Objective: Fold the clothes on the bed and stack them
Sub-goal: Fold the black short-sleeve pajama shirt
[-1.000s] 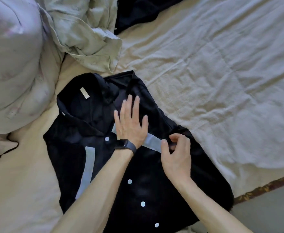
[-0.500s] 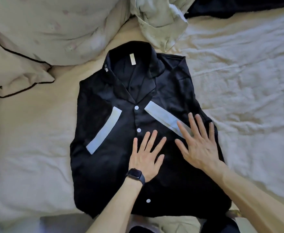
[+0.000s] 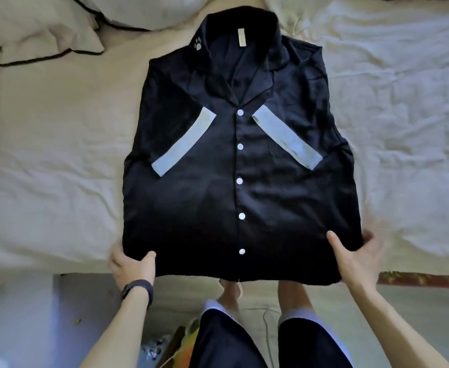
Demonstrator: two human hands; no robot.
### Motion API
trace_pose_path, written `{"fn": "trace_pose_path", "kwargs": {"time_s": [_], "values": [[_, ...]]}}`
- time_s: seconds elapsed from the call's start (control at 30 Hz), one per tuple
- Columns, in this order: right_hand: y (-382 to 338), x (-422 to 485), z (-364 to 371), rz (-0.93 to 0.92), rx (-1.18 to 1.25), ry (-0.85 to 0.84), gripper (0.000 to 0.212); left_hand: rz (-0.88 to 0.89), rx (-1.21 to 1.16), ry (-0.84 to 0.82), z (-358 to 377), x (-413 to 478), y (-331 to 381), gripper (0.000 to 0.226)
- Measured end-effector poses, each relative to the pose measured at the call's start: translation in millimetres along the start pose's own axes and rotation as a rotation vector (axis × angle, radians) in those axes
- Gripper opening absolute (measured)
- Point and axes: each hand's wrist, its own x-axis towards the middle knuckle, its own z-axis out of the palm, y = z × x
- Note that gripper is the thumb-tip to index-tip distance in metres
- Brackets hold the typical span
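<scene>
Shirt (image 3: 234, 166), buttoned and flat at frame centre, is gripped at its bottom corners by left hand (image 3: 133, 264) and right hand (image 3: 356, 261).

Fingers of the left hand (image 3: 133, 264) and right hand (image 3: 359, 261) hide under the black button-front shirt (image 3: 204, 208); the black-piped cream pillow (image 3: 45, 30), perhaps two, is cropped above.

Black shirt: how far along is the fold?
Done: the shirt lies buttoned and flat on the bed, both sleeves folded in across the front. In hand: left hand and right hand each grip a bottom corner of the hem. To do: probably folding the hem up toward the collar, then stacking; no stack shows.
</scene>
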Motion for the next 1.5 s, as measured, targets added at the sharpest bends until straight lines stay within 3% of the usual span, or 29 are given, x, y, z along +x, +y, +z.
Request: {"fn": "trace_pose_path", "kwargs": {"time_s": [0.13,0.23,0.4,0.57,0.73,0.87,1.0,1.13,1.33,1.5], "values": [[29.9,-4.7,-3.2,0.148,0.201,-0.146,0.062,0.067,-0.151,-0.182,-17.0,27.0,-26.1,0.065],[45.0,-13.7,-7.7,0.154,0.194,-0.286,0.035,0.070,-0.018,-0.363,-22.8,39.8,-40.6,0.059],[59.1,-25.2,-6.4,0.235,0.103,-0.408,0.031,0.059,0.225,-0.637,-23.1,34.1,-60.4,0.056],[81.4,-46.2,-6.8,0.260,0.126,-0.493,0.027,0.040,0.107,-0.653,-33.5,16.2,-90.9,0.048],[89.2,-75.2,-7.2,0.230,0.306,-0.424,0.018,0.089,-0.158,-0.514,-55.0,-14.3,-107.0,0.005],[75.0,-98.3,-13.6,0.133,0.472,-0.332,0.003,0.175,-0.326,-0.455,-68.3,-52.3,-92.9,0.003],[34.2,-117.8,-12.8,-0.012,0.574,-0.304,0.004,0.398,-0.332,-0.475,-58.7,-93.4,-42.6,0.016],[-17.5,-131.2,-1.7,-0.117,0.617,-0.310,0.026,0.462,-0.398,-0.580,-26.8,-128.6,23.2,0.023],[-90.2,-113.5,8.7,-0.201,0.689,-0.274,0.035,0.539,-0.435,-0.473,-16.8,-122.7,110.0,0.037],[-148.3,-63.1,22.7,-0.247,0.602,-0.209,0.024,0.708,-0.258,-0.445,-12.5,-79.3,185.6,0.015]]}}
